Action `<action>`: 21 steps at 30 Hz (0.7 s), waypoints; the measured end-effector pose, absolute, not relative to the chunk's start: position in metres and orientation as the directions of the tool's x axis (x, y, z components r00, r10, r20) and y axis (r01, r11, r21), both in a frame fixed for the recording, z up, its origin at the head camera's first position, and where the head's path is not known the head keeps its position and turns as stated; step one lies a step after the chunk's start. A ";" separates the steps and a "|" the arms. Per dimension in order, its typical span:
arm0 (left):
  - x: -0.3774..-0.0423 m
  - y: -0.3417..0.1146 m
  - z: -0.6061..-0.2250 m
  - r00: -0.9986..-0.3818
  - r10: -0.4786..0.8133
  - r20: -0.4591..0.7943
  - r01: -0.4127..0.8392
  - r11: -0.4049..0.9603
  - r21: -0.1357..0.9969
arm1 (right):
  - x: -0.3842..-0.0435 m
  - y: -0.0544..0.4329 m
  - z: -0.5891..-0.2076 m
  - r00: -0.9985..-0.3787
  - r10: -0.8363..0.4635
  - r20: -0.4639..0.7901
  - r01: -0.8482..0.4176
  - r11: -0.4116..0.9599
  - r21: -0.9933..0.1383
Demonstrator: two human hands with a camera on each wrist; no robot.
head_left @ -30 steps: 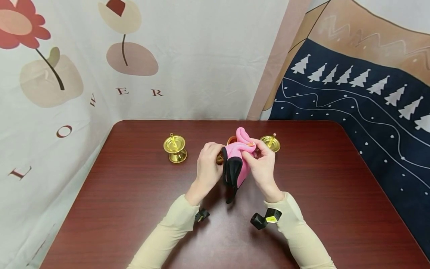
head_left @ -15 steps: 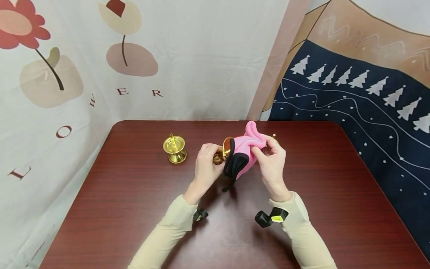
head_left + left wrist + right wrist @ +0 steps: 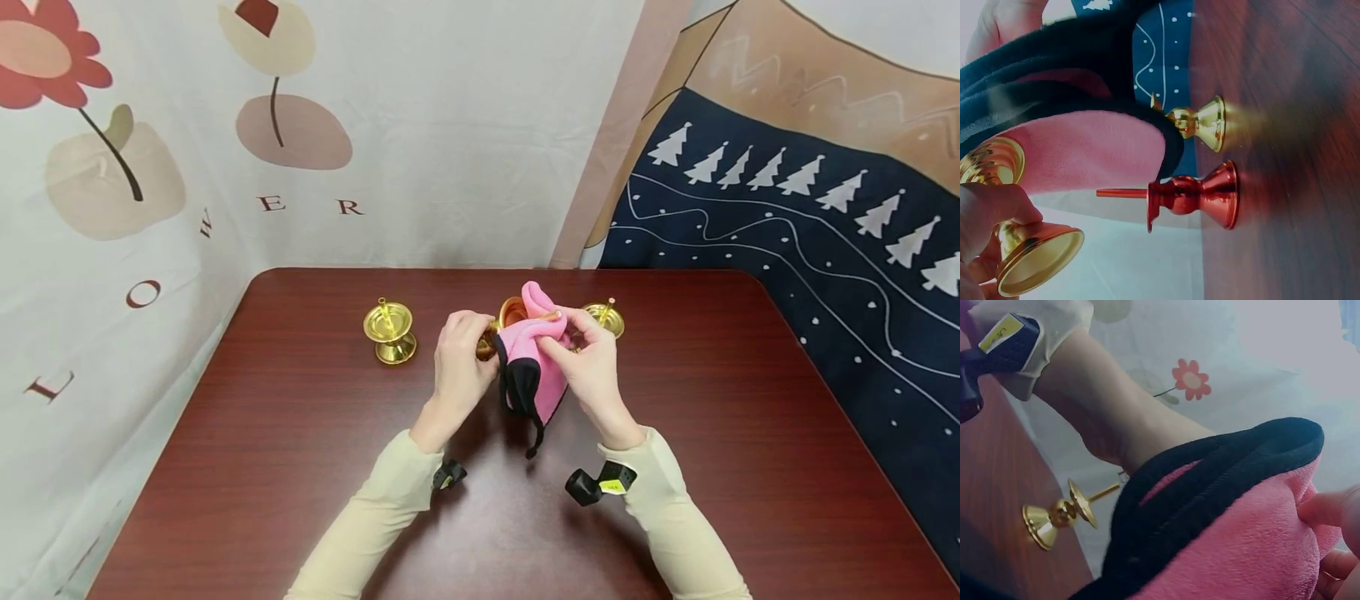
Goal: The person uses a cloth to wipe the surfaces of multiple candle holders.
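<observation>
My left hand (image 3: 459, 354) grips a gold candlestick (image 3: 1040, 259) by its stem, the fingers curled round it. In the head view its dish (image 3: 513, 311) tilts toward the right and looks copper-coloured inside. My right hand (image 3: 592, 367) pinches a pink cloth (image 3: 553, 385) with black edging, folded against the candlestick's thin spike (image 3: 552, 316). The cloth's black-edged end hangs between the hands. In the right wrist view, the cloth (image 3: 1254, 537) hides much of the right hand's work. The left wrist view shows a red candlestick (image 3: 1194, 194) upright on the table.
A gold candlestick (image 3: 390, 333) stands upright at the table's back left. Another gold candlestick (image 3: 604, 319) stands behind my right hand, partly covered. The dark red-brown table (image 3: 300, 433) ends at printed fabric hangings (image 3: 450, 167).
The cloth and right hand shifted right, partly uncovering the candlestick's dish, then came back left over the spike. My left hand stayed nearly still, keeping its grip.
</observation>
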State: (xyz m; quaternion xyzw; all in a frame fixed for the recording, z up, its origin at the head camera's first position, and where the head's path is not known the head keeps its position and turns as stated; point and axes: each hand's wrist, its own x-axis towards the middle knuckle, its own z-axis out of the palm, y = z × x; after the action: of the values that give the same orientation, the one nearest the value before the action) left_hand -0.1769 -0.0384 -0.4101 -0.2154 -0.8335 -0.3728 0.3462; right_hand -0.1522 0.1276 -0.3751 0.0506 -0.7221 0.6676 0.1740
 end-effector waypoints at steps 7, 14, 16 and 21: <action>-0.177 -0.040 -0.411 -0.698 0.127 0.705 0.617 0.607 0.501 | -0.152 0.135 -0.374 -0.927 0.169 0.335 -0.341 -0.010 -0.940; -0.179 -0.044 -0.413 -0.739 0.029 0.673 0.579 0.538 0.613 | -0.148 0.145 -0.367 -0.908 0.208 0.363 -0.405 -0.223 -0.886; -0.180 -0.044 -0.412 -0.742 0.005 0.670 0.576 0.517 0.634 | -0.146 0.146 -0.369 -0.919 0.174 0.353 -0.387 -0.246 -0.889; -0.180 -0.039 -0.405 -0.737 -0.019 0.676 0.576 0.505 0.643 | -0.144 0.138 -0.378 -0.937 0.098 0.334 -0.348 -0.231 -0.909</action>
State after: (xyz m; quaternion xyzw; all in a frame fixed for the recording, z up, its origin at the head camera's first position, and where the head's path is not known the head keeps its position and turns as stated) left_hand -0.1795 -0.0394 -0.4049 -0.1726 -0.8067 -0.4667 0.3189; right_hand -0.1439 0.1384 -0.3781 0.1037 -0.6032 0.7777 0.1432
